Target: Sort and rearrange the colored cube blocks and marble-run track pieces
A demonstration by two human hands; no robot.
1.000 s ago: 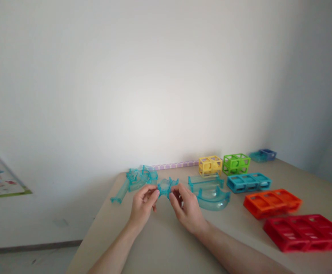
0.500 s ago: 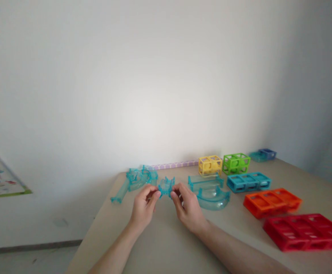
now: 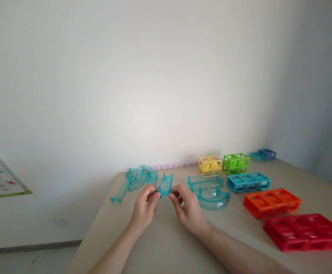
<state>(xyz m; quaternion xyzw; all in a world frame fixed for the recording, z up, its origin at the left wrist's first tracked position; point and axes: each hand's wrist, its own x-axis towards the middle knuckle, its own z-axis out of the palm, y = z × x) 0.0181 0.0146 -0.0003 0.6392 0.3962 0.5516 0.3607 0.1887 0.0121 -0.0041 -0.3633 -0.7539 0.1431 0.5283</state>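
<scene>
Between my two hands is a short, clear teal marble-run track piece (image 3: 166,185) with upright prongs at its corners. My left hand (image 3: 143,205) pinches its left near corner between thumb and fingers. On the opposite side my right hand (image 3: 187,207) pinches the right near corner. The trough faces up and its far end tips upward. Just right of my right hand lie a curved teal track (image 3: 215,199) and a straight teal track (image 3: 204,182). Beyond my left hand, several more teal track pieces (image 3: 140,178) are clustered, one long piece pointing toward me.
Open-frame blocks run down the table's right side: yellow (image 3: 210,165), green (image 3: 236,164), blue (image 3: 249,182), orange (image 3: 272,203) and red (image 3: 307,232). A dark blue block (image 3: 267,154) sits in the far corner. A patterned purple strip (image 3: 174,165) lies along the wall (image 3: 166,83).
The held track piece has tilted, so its far end stands higher and more of its trough shows. Both hands stay almost where they were, still pinching it.
</scene>
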